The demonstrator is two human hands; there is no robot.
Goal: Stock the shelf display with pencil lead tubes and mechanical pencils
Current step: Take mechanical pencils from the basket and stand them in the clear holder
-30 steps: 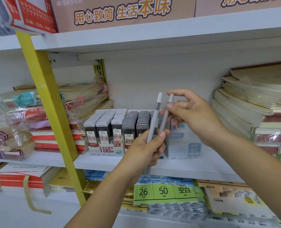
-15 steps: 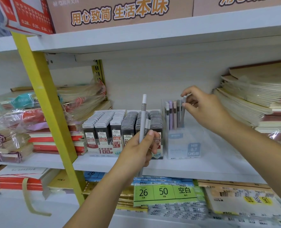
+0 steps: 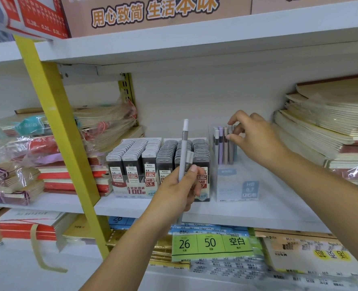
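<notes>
The left hand [image 3: 178, 190] is gripping two grey pencils [image 3: 184, 143], fingers wrapped round the barrels. They are standing upright, long axis running 12 to 6, caps at 12. The clear box [image 3: 237, 185] is sitting on the shelf [image 3: 268, 213] at roughly 2 o'clock from that fist, just beside the lead tubes [image 3: 153, 152]. The right hand [image 3: 258, 139] is much the nearer to it. Its thumb and forefinger are pinching the top of a brown pencil [image 3: 230, 150] standing in the box's back row, and the other fingers are hanging loosely curled. By my reading, the next pencil is waiting at about 8 o'clock from those fingertips [image 3: 231, 122]. It is already vertical, so it is looking like a straight drop with no turning.
</notes>
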